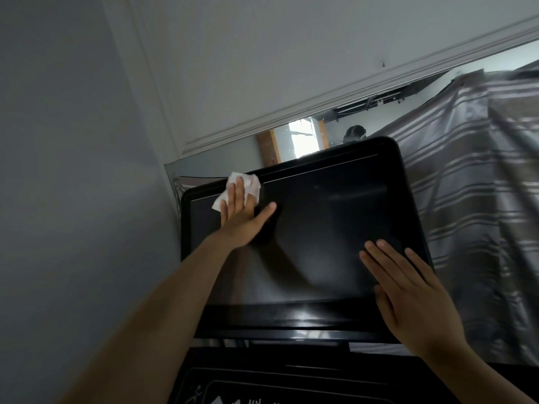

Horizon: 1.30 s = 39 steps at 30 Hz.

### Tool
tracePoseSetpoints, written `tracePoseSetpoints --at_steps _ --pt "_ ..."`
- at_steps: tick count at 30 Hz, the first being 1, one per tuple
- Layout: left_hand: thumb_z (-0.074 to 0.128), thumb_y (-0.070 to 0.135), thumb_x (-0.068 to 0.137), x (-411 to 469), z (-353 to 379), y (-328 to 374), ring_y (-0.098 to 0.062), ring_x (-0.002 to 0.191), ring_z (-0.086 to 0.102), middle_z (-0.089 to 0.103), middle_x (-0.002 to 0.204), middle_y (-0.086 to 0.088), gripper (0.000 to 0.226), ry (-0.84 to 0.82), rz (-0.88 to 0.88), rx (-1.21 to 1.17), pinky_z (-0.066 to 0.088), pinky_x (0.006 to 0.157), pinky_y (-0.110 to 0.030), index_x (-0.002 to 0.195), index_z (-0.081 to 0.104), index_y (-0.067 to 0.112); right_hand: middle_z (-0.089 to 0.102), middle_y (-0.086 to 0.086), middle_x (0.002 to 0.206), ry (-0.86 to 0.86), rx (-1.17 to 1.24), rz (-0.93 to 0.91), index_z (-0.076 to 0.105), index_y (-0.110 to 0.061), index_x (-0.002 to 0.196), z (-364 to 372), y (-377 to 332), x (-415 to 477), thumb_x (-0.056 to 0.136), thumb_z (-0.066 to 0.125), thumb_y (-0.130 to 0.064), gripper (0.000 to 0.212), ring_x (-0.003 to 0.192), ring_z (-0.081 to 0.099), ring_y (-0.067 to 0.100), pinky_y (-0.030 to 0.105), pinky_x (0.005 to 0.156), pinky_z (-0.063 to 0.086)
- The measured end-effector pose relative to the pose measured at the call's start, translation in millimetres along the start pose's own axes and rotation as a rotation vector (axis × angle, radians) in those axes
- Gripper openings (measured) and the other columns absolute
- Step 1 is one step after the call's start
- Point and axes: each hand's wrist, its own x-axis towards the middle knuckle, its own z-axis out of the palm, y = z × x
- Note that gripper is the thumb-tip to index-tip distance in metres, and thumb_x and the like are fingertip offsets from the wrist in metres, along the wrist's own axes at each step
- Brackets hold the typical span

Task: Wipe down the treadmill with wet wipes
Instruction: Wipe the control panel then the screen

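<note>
I see the treadmill's black display screen (320, 228): dark, glossy, tilted back, mounted above the console panel (277, 386). A crumpled white wet wipe (253, 185) lies against the screen's upper-left corner, overlapping the bezel, under my left hand (242, 220).

Legible words, brand names and numbers: none. On the treadmill console panel (291, 384), at the bottom edge of the view: one white running-figure pictogram (197, 395) at the left. To its right is a row of small white bar-shaped marks (233, 401), cut off by the frame and too small to read as characters.
</note>
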Motion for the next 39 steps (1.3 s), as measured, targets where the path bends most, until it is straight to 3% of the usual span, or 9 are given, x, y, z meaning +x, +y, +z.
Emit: tracePoseSetpoints --at_steps 4,10,15,20,23,27,33,39 --pt "0.031 0.069 0.092 14 -2 5 -0.019 0.14 -0.038 -0.04 0.153 -0.001 0.092 0.042 -0.037 0.046 -0.018 0.117 -0.045 0.152 -0.02 0.021 0.04 0.004 0.153 0.004 0.011 -0.003 0.046 -0.011 0.144 1 2 1 0.09 0.037 -0.023 0.056 0.143 0.032 0.017 0.042 0.119 0.022" --pt "0.031 0.078 0.086 -47 31 -4 -0.019 0.139 -0.039 -0.043 0.151 0.0 0.099 -0.01 0.032 0.088 -0.017 0.118 -0.047 0.147 -0.027 0.026 0.04 0.004 0.153 -0.007 0.0 0.013 0.044 -0.011 0.145 -2 -1 0 0.093 0.035 -0.022 0.054 0.144 0.031 0.016 0.041 0.121 0.019" --pt "-0.003 0.098 0.06 -105 60 -25 -0.017 0.135 -0.046 -0.052 0.144 0.002 0.102 -0.12 0.129 0.183 -0.019 0.117 -0.046 0.129 -0.045 0.036 0.038 0.004 0.154 -0.029 -0.03 0.017 0.042 -0.011 0.147 -1 -1 -1 0.094 0.034 -0.023 0.054 0.145 0.029 0.016 0.041 0.121 0.019" --pt "-0.012 0.096 0.057 -112 62 -26 -0.011 0.131 -0.05 -0.058 0.136 0.008 0.1 -0.141 0.131 0.141 -0.024 0.115 -0.042 0.133 -0.039 0.038 0.038 0.005 0.154 -0.03 -0.035 0.015 0.043 -0.01 0.146 -1 -1 -1 0.094 0.032 -0.023 0.055 0.145 0.03 0.017 0.044 0.119 0.022" --pt "-0.003 0.094 0.065 -86 45 -27 -0.012 0.132 -0.048 -0.055 0.14 0.006 0.097 -0.129 0.119 0.145 -0.023 0.116 -0.041 0.136 -0.036 0.037 0.037 0.004 0.154 -0.023 -0.037 0.015 0.042 -0.011 0.147 -1 0 1 0.095 0.033 -0.024 0.054 0.145 0.029 0.017 0.043 0.12 0.022" --pt "0.03 0.067 0.094 -34 13 -18 -0.018 0.139 -0.039 -0.042 0.152 0.0 0.087 -0.071 0.049 0.124 -0.018 0.118 -0.044 0.149 -0.024 0.027 0.038 0.005 0.154 -0.006 -0.031 0.009 0.043 -0.01 0.146 1 -2 0 0.093 0.036 -0.023 0.055 0.145 0.03 0.018 0.044 0.119 0.023" --pt "0.027 0.07 0.092 15 -10 -3 -0.021 0.139 -0.039 -0.041 0.152 -0.003 0.091 -0.006 -0.048 0.079 -0.018 0.117 -0.044 0.151 -0.023 0.022 0.038 0.004 0.154 0.006 -0.045 0.002 0.045 -0.01 0.145 1 0 -1 0.092 0.036 -0.023 0.056 0.144 0.031 0.018 0.043 0.119 0.022" --pt "0.028 0.069 0.093 7 -9 -7 -0.02 0.14 -0.038 -0.041 0.153 -0.002 0.092 -0.009 -0.023 0.059 -0.018 0.118 -0.045 0.151 -0.022 0.019 0.037 0.004 0.155 -0.004 -0.059 0.006 0.045 -0.01 0.145 1 -1 -1 0.092 0.036 -0.023 0.055 0.145 0.031 0.018 0.044 0.118 0.024"
